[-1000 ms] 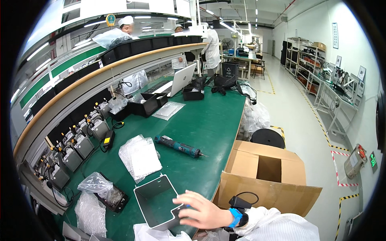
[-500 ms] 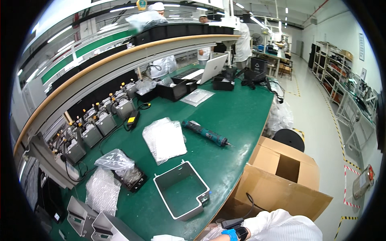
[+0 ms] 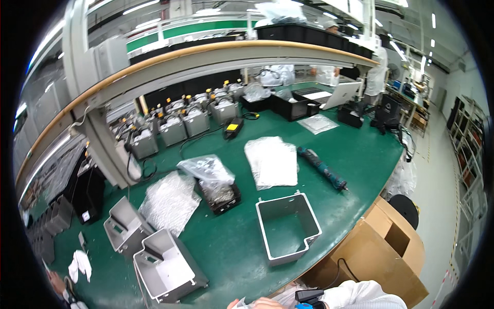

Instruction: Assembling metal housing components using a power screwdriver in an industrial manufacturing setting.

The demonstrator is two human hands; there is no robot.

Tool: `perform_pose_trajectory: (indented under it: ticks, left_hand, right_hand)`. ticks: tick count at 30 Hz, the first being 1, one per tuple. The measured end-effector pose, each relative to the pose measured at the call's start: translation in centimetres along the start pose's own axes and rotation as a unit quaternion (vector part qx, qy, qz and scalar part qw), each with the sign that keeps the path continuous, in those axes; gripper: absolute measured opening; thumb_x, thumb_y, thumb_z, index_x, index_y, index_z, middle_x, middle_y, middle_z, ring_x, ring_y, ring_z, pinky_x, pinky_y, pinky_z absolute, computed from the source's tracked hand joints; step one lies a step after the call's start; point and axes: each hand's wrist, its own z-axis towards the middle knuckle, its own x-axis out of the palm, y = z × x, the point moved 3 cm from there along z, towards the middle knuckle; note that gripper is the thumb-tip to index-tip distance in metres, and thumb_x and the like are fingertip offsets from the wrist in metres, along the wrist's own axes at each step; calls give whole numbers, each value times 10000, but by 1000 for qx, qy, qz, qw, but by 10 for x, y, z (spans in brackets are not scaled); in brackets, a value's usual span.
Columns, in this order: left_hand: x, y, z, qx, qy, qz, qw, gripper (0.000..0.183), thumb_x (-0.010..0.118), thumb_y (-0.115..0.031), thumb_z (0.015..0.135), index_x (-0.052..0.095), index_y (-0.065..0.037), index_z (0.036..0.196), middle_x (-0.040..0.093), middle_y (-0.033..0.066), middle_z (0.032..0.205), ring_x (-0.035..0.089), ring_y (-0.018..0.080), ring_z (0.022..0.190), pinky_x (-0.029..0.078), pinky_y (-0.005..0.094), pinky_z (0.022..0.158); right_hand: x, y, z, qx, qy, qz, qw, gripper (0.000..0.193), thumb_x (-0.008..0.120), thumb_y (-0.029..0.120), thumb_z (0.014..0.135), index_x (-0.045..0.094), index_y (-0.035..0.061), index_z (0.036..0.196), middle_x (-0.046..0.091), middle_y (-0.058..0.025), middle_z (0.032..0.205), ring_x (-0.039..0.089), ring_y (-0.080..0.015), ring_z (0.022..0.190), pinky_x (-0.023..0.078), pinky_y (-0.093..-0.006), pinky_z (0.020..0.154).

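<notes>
At the bottom edge, my right hand (image 3: 268,304) shows only in part, with a white sleeve behind it. Its fingers look bent beside a pale piece (image 3: 240,303) that the frame cuts off. My left hand cannot be made out with certainty. A small hand (image 3: 55,282) enters at the far left rim near a white cloth-like piece (image 3: 80,265); whose it is I cannot tell. Closest to my right hand are a grey open metal housing (image 3: 172,268) and a grey rectangular frame (image 3: 265,226). A second grey housing (image 3: 126,226) stands further left.
Bubble wrap (image 3: 170,203) lies beside a black tray (image 3: 224,200) of small parts under a plastic bag. White sheets (image 3: 271,162) and a teal power screwdriver (image 3: 324,169) are further back. Grey units (image 3: 195,121) line the back. A cardboard box (image 3: 378,252) stands at right.
My view has swung to the left, so the table's things sit further right in the picture. More of my right hand shows at the lower edge, and a hand appears at far left.
</notes>
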Motion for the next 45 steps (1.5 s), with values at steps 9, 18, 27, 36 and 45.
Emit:
perform_pose_trajectory:
  ticks: [9, 18, 27, 36, 45]
  left_hand:
    - [-60, 35, -75, -158, -349, -568, 729, 457, 755, -235, 681, 555, -18, 1030, 557, 90, 873, 551, 253, 835, 474, 380, 678]
    - [43, 204, -386, -538, -602, -351, 475, 299, 507, 60, 607, 518, 31, 904, 567, 92, 819, 604, 236, 721, 507, 331, 630]
    - [184, 327, -545, -709, -481, -334, 393, 565, 586, -189, 762, 400, -3, 1262, 544, 152, 1099, 558, 310, 965, 462, 376, 859]
    - [167, 378, -335, -800, -176, 229, 526, 325, 566, -246, 811, 533, 21, 994, 563, 165, 825, 557, 282, 720, 454, 361, 708]
    - [178, 382, -229, -723, -111, 190, 655, 296, 568, -231, 816, 541, 25, 963, 558, 158, 804, 542, 272, 711, 449, 358, 692]
  right_hand:
    - [33, -14, 21, 32, 271, -196, 942, 389, 680, 456, 669, 558, 194, 931, 430, -94, 1221, 365, -330, 1163, 161, -623, 984]
    - [44, -47, 25, 89, 168, -450, 872, 473, 727, 320, 568, 584, 80, 949, 506, -159, 1114, 448, -415, 1070, 386, -559, 849]
    - [58, -51, 27, 79, 130, -501, 852, 462, 746, 335, 600, 534, 70, 913, 527, -159, 1056, 499, -421, 1032, 449, -517, 766]
    - [49, -50, 28, 69, 93, -525, 843, 438, 746, 337, 567, 569, 78, 872, 571, -125, 950, 557, -386, 922, 499, -470, 716]
    - [41, -48, 31, 66, 124, -519, 843, 394, 683, 422, 612, 640, 137, 880, 638, -43, 950, 594, -269, 810, 523, -390, 693]
